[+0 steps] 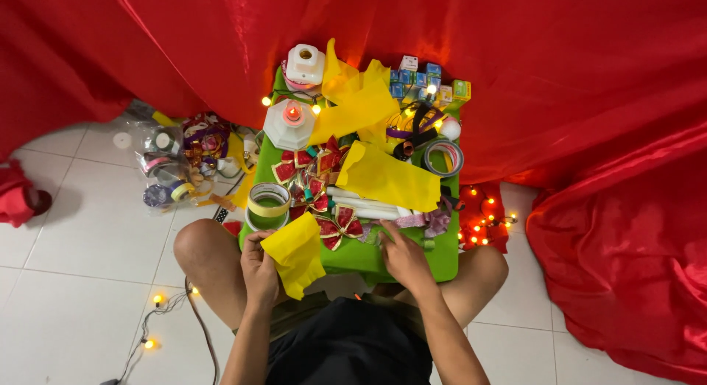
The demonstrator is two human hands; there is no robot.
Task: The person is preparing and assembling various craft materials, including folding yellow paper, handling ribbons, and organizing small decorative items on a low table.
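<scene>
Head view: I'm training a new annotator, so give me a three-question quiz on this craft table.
1. True or false: the left hand holds a yellow sheet.
2. What does the right hand rest on? A) green table B) tape rolls C) floor
3. What colour is the cloth draped behind the table?

Key: 1 true; 2 A; 3 red.

The yellow paper hides the left hand's fingers. Most of the green bench lies buried under clutter. The small boxes at the far right are too small to identify.
</scene>
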